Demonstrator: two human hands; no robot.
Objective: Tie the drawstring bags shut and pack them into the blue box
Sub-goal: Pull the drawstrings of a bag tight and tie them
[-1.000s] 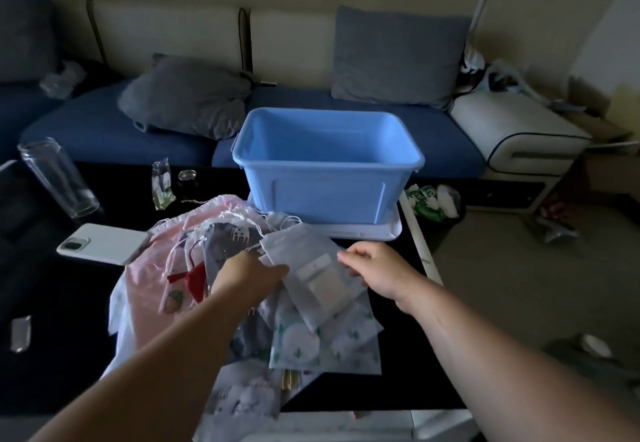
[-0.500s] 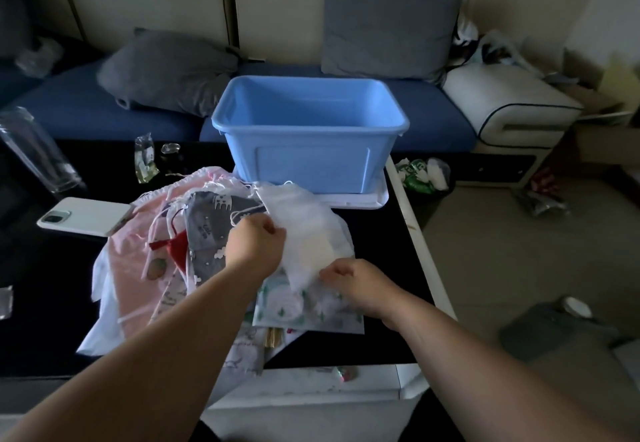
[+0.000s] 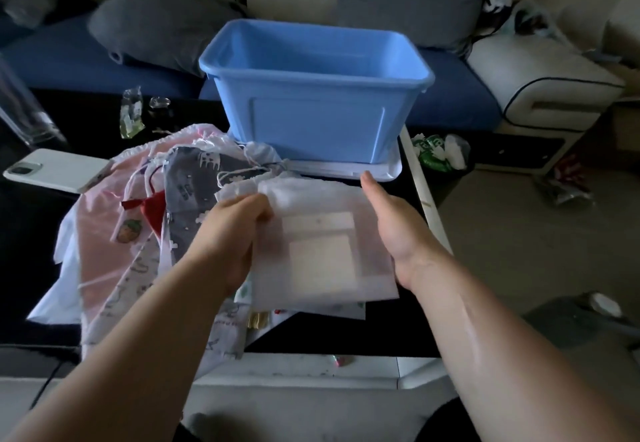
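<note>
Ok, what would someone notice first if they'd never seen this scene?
The big light-blue plastic box stands open at the far edge of the dark table, nothing visible inside it. In front of it, the left hand grips a sheer white drawstring bag while the right hand lies flat along its right edge. To the left sprawls a heap of pink and grey patterned cloth bags.

blue box (image 3: 317, 109), white bag (image 3: 322, 233) (grey patterned bag (image 3: 194, 181))
</note>
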